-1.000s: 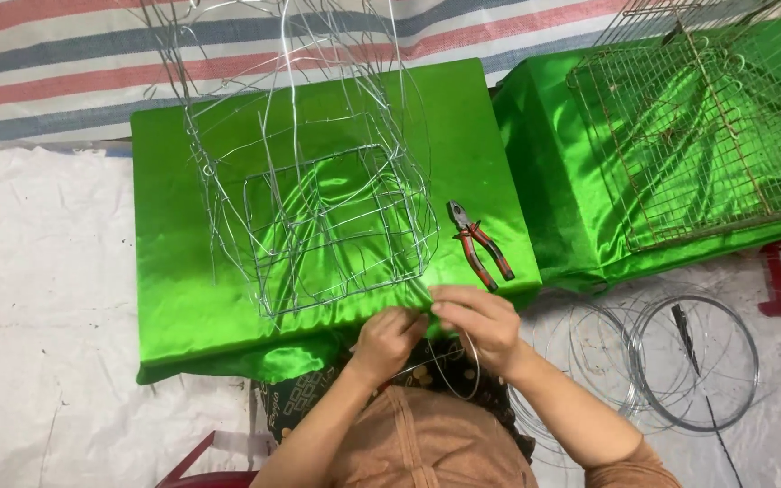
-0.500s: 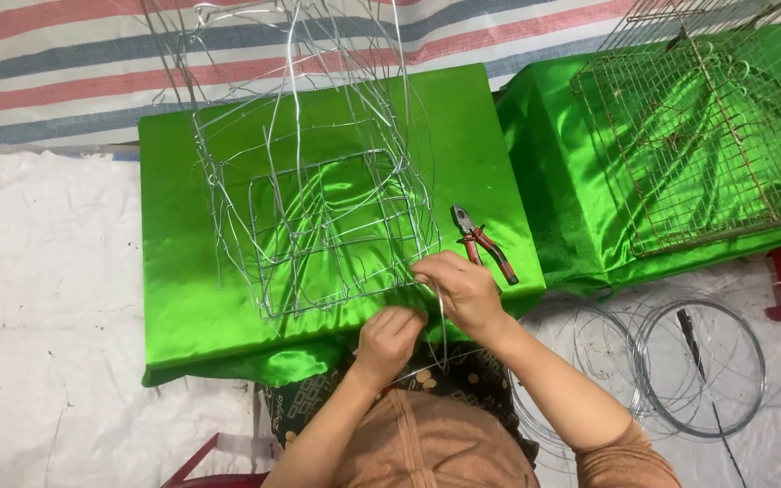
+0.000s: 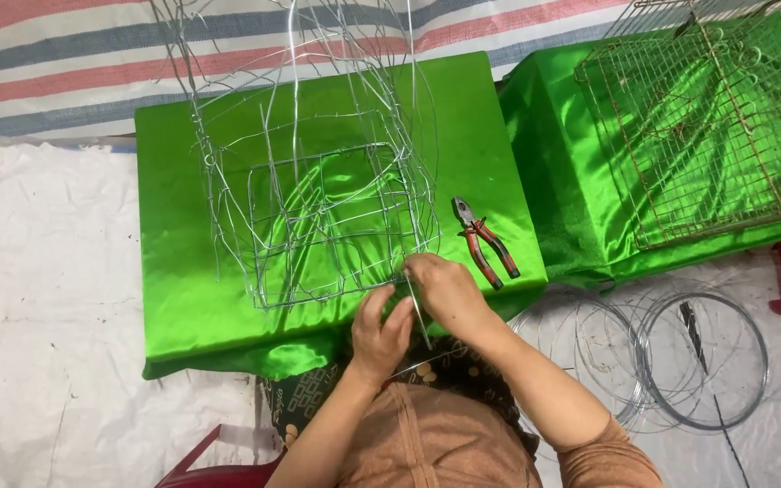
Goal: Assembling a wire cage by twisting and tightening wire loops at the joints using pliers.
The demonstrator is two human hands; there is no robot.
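- Where the green satin cloth (image 3: 183, 298) covers the tabletop, I see a bare wire frame (image 3: 318, 208) standing on it, a boxy cage of thin silvery wire with its near bottom edge close to the cloth's front border.
- My right hand (image 3: 445, 294) sits at that near bottom corner of the frame, fingers curled and pinching a short straight piece of wire (image 3: 418, 316) that slants down toward my lap.
- My left hand (image 3: 380, 336) is just below and beside it, touching the right hand, fingers bent in; it seems to be pinching the lower stretch of the same wire, though the strand is too thin for me to be sure.
- A pair of pliers (image 3: 485, 242) with red and black handles lies flat on the cloth just to the right of the frame, apart from both hands.
- On the second green-draped surface to the right rests a rusty wire mesh cage (image 3: 707, 126).
- Coils of wire (image 3: 671, 361) lie on the white floor sheet (image 3: 38, 316) near my right elbow.
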